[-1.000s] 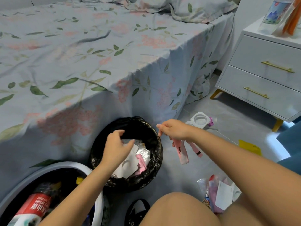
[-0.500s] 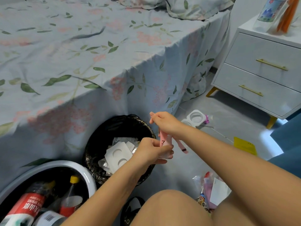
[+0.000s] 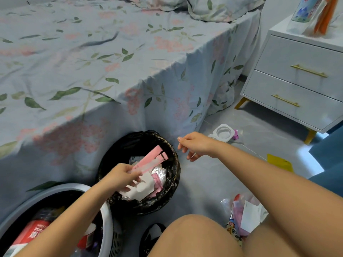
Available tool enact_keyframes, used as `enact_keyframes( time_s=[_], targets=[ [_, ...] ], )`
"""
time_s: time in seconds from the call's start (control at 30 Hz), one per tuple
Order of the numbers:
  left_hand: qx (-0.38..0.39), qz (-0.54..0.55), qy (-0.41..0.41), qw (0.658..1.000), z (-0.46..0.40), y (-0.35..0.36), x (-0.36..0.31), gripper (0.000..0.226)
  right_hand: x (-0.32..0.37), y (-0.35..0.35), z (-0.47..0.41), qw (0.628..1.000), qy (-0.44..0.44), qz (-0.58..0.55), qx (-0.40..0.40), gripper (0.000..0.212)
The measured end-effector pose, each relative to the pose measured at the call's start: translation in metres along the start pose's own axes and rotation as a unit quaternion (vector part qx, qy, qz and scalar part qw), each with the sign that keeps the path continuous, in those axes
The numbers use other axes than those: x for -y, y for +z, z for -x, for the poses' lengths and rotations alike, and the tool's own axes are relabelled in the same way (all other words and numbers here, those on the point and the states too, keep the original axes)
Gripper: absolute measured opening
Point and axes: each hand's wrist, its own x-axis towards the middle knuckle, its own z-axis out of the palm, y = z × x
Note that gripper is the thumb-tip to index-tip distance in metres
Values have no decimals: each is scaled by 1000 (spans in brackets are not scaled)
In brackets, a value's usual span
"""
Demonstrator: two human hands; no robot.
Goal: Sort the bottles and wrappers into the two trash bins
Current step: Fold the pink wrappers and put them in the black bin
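My left hand (image 3: pixel 121 178) holds pink stick wrappers (image 3: pixel 151 159) over the black-lined bin (image 3: pixel 172 182), which holds white and pink wrappers and foil. My right hand (image 3: pixel 194 145) hovers to the right of that bin's rim, fingers loosely apart, with nothing in it. At the bottom left, the white bin (image 3: pixel 106 216) holds a red-labelled bottle (image 3: pixel 31 232) and other bottles, partly hidden by my left arm. A pile of loose wrappers (image 3: pixel 243 217) lies on the floor by my right knee.
The bed with a floral sheet (image 3: pixel 92 71) rises right behind both bins. A white nightstand (image 3: pixel 297 86) stands at the right. A white plastic tray (image 3: pixel 223 133) and a yellow wrapper (image 3: pixel 280 162) lie on the grey floor. My knees fill the bottom edge.
The pink wrappers passed from my right hand to my left hand, which carried them over the black bin. My right hand let go and drew slightly to the right.
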Motion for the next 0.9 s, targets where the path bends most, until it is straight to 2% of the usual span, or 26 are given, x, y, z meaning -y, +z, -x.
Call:
enact_keyframes(
  time_s=[0.17,0.33,0.43,0.5,0.7,0.83,0.9],
  targets=[
    [-16,-164,-68,984,-28,-9,27,17,-4,-3,0,1000,5,8,-3,36],
    [-45,-306,-68,949,-39,-2,19,26,-10,-9,0,1000,8,17,0,36],
    [-107,-437,-34,893,-35,4,5,41,-15,-16,1,999,12,30,0,35],
    [-136,-489,29,861,-32,11,-8,39,-19,-24,1,999,17,48,0,35],
    [-178,-411,223,866,-10,47,-80,26,-52,-62,8,992,47,114,-19,33],
    [-144,-398,297,856,-8,89,-112,26,-120,-84,19,986,85,117,-87,26],
    [-117,-406,315,850,-11,114,-120,27,-168,-83,29,972,118,178,-98,29]
  ],
)
